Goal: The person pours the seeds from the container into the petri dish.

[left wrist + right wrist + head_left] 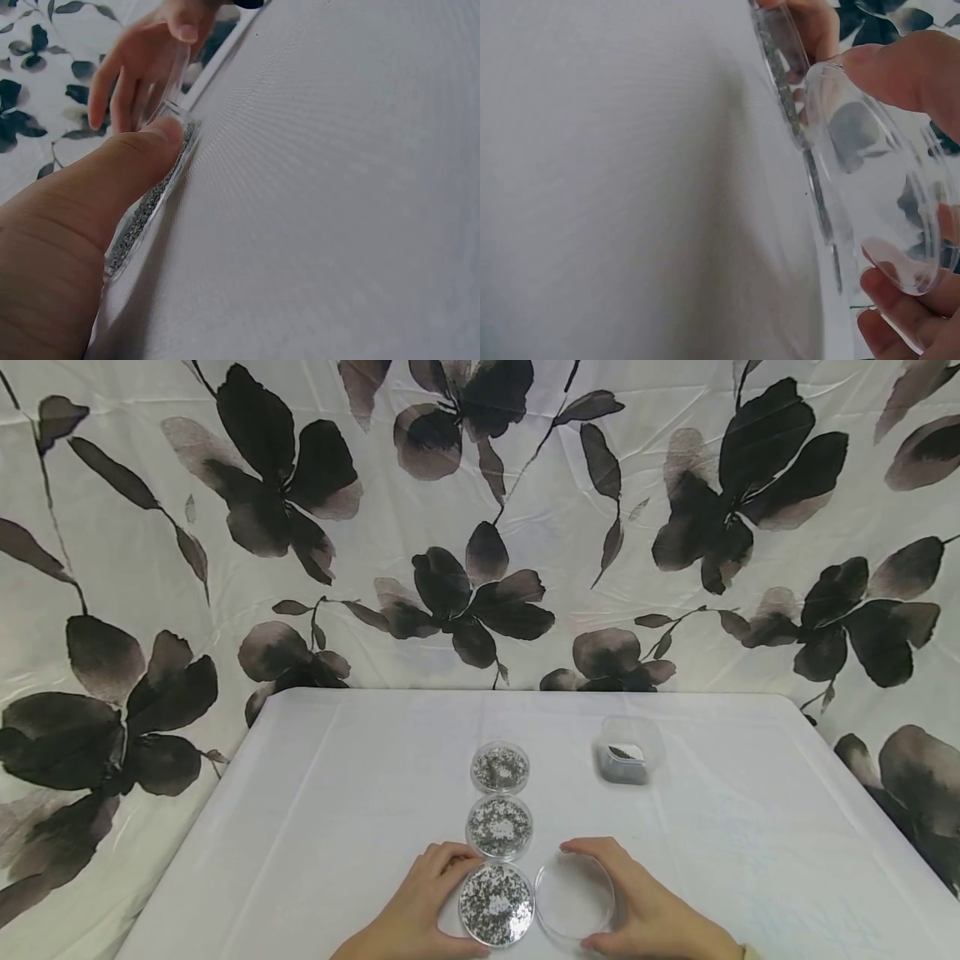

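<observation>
Nearest me stands a round clear petri dish (497, 906) with a layer of dark, speckled granules, also visible edge-on in the left wrist view. My left hand (423, 906) grips its rim, thumb at the near side and fingers at the far side. Beside it on the right, my right hand (645, 906) holds a clear round dish or lid (576, 893) by its edges, thumb and fingers on opposite sides. This clear piece has no granules in it and is tilted, its left edge close to the filled dish. The right wrist view shows it with several rims; whether it is two pieces I cannot tell.
Two more granule-filled petri dishes, a middle one (499, 827) and a far one (500, 767), line up behind the front dish. A small clear tub (624, 768) with something dark inside stands at the back right. A white cloth (337, 793) covers the table; a floral curtain (480, 510) hangs behind.
</observation>
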The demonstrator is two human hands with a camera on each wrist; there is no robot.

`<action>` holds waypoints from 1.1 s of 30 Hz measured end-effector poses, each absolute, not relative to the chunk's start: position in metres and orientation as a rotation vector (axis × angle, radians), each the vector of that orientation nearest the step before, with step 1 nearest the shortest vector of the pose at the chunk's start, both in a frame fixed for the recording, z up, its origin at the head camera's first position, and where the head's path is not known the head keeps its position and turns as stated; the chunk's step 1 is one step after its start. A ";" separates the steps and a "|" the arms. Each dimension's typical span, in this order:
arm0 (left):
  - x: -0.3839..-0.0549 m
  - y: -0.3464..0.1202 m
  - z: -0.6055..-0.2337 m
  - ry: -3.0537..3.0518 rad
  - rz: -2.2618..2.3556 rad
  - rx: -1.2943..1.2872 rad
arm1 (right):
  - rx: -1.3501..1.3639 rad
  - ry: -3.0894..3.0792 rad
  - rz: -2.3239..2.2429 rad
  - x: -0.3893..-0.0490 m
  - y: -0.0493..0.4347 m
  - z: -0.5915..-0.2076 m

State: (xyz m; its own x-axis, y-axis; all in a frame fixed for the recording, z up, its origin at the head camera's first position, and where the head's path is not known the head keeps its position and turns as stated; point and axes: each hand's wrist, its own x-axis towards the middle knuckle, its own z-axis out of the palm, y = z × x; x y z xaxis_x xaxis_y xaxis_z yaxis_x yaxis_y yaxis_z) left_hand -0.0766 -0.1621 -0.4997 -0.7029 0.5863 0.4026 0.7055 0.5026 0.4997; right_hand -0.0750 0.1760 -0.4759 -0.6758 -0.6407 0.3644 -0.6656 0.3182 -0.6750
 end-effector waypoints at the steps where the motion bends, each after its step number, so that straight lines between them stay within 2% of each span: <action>1: -0.076 -0.162 -0.499 -2.559 -0.977 -1.113 | 1.257 -2.517 1.318 -0.076 0.175 -0.475; 9: -0.077 -0.161 -0.499 -2.583 -0.981 -1.085 | 1.287 -2.410 1.214 -0.083 0.169 -0.469; 33: -0.078 -0.162 -0.503 -2.590 -0.991 -1.107 | 1.424 -2.271 1.311 -0.089 0.140 -0.447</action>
State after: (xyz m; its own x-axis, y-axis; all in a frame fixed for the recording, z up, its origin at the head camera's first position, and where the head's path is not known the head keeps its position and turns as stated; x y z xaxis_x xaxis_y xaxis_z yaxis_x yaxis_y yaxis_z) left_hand -0.0780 -0.1621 -0.5027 -0.7147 0.5876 0.3795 0.6908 0.5077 0.5148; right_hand -0.0889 0.1400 -0.4470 -0.5352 -0.6528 0.5362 -0.7907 0.1637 -0.5900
